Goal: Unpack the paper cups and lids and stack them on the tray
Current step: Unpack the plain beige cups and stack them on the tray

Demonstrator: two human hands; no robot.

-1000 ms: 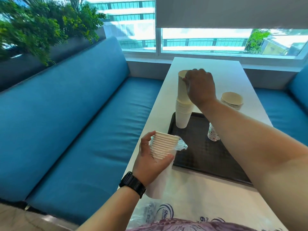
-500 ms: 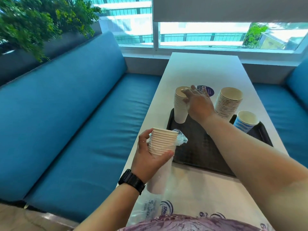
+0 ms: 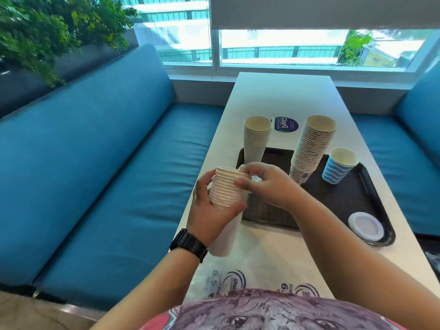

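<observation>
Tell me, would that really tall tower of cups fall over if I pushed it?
Probably. The tall cup stack is narrow at its base, much taller than wide, and already leans. Paper cups are likely light, so a nudge near the top could tip it across the tray.

Three cup stacks (image 3: 256,139) (image 3: 312,148) (image 3: 226,191), one blue striped cup (image 3: 338,166), one lid (image 3: 365,226), one tray (image 3: 371,191)

Matt white paper cups (image 3: 227,189), ribbed rims, sleeved in thin clear glossy plastic wrap (image 3: 256,179). Tray (image 3: 371,194) dark plastic, textured matt floor, smooth rim. Far-right cup (image 3: 338,166) paper, blue-white printed stripes. Lid (image 3: 365,226) near right, white plastic, slight sheen. Tabletop (image 3: 283,96) smooth white, semi-matt. Printed clear plastic bag (image 3: 228,279) near edge. Bench (image 3: 100,163) blue leatherette, soft sheen. Wrist watch (image 3: 189,244) matt black.
</observation>
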